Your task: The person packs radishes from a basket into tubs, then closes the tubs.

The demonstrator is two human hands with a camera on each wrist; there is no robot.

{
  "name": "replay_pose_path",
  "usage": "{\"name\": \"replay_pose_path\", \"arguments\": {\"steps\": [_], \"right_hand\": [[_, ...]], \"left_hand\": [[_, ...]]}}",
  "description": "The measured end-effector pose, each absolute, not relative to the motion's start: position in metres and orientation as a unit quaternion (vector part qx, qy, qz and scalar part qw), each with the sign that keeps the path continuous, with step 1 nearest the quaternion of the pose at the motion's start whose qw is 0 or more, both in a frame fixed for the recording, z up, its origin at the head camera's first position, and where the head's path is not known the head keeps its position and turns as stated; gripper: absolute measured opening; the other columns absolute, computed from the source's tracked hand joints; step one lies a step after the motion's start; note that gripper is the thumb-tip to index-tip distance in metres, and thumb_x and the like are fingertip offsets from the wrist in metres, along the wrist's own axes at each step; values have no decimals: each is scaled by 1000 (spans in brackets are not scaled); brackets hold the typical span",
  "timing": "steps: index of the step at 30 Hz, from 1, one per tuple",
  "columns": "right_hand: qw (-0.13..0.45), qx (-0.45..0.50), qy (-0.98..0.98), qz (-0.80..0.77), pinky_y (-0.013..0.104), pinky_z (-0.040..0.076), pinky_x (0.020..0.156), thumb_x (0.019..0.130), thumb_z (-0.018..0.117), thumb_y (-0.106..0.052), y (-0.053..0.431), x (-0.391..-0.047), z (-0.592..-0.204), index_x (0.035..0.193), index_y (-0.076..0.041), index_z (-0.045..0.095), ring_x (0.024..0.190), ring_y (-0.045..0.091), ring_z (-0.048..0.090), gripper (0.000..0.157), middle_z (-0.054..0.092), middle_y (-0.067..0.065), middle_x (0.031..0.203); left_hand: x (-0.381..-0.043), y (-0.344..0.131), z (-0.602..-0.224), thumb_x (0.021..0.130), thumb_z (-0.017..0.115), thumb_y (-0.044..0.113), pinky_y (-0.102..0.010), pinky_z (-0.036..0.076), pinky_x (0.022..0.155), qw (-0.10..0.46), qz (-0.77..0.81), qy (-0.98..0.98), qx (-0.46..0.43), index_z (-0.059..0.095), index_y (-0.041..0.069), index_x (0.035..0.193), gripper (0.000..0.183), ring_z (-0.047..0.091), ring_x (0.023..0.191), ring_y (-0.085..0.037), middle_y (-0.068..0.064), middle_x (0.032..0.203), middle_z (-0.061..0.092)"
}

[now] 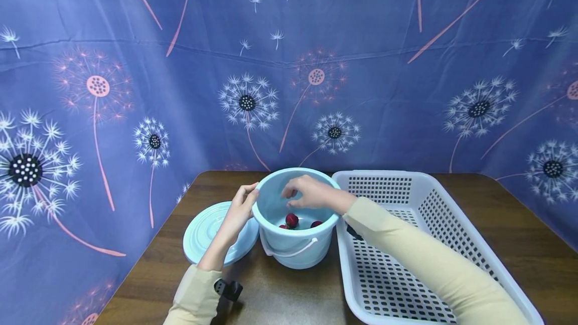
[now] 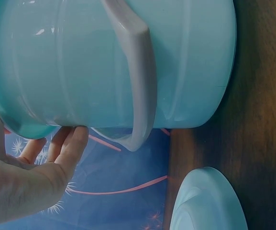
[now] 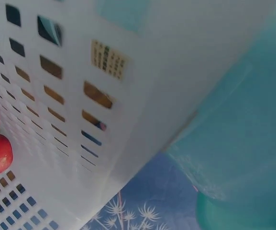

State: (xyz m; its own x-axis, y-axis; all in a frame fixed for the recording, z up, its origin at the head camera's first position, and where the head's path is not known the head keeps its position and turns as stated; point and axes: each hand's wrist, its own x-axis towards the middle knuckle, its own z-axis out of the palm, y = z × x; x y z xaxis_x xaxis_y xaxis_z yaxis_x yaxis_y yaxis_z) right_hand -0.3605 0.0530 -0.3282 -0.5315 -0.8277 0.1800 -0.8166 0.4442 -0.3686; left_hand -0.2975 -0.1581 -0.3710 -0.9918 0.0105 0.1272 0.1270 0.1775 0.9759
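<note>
Left-hand grip (image 1: 239,209) pinches the pale-blue round plastic bucket (image 1: 311,257) at its edge, brown wood-grain table (image 1: 280,295) beneath! Right-hand grip (image 1: 311,194) hangs loose inside, nothing visibly held, over glossy red fruit (image 1: 292,220); blue dandelion-print cloth (image 1: 384,104) behind.

A brown wood-grain table (image 1: 293,297) bears a lid (image 1: 203,237), bucket (image 1: 298,241) and basket (image 1: 456,234).

Wrist views seemingly share the bucket (image 2: 85,67).

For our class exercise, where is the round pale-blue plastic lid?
In the head view, the lid lies on the brown wooden table, left of the pale-blue plastic bucket, partly hidden by the left hand.
</note>
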Motion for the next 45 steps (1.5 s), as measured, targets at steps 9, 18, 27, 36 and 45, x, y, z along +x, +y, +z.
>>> {"name": "replay_pose_path", "arguments": {"steps": [9,18,27,36,45], "right_hand": [[-24,-465,856,-227,35,51,88,86,67,-15,65,-354,-316,110,-5,67,101,21,61,26,66,10,107],[-58,-449,853,-262,42,50,90,87,68,-19,84,-353,-304,113,-5,66,103,26,61,30,65,11,108],[-119,-398,867,-276,41,51,88,86,69,-20,115,-359,-296,113,-8,66,102,22,62,30,66,8,109],[-137,-353,881,-283,38,51,88,90,63,-20,141,-360,-296,115,-10,65,101,19,62,27,65,6,111],[-133,-331,894,-273,43,50,91,90,62,-15,166,-357,-307,121,-4,60,102,25,62,32,64,11,112]], "left_hand": [[-297,-156,-371,101,41,32,-46,47,95,45,-645,-762,-47,42,7,133,40,46,125,-30,-15,135,45],[-295,-158,-372,101,41,33,-50,45,97,46,-632,-773,-42,41,8,135,42,43,128,-32,-16,134,44],[-299,-158,-372,101,40,33,-48,45,98,43,-637,-769,-43,40,6,135,43,42,130,-32,-15,140,41],[-297,-157,-373,101,40,34,-49,44,99,40,-634,-771,-39,40,9,135,42,42,129,-30,-13,139,42],[-298,-158,-370,101,39,35,-53,40,102,29,-636,-770,-39,36,7,137,45,35,134,-33,-14,144,37]]}}
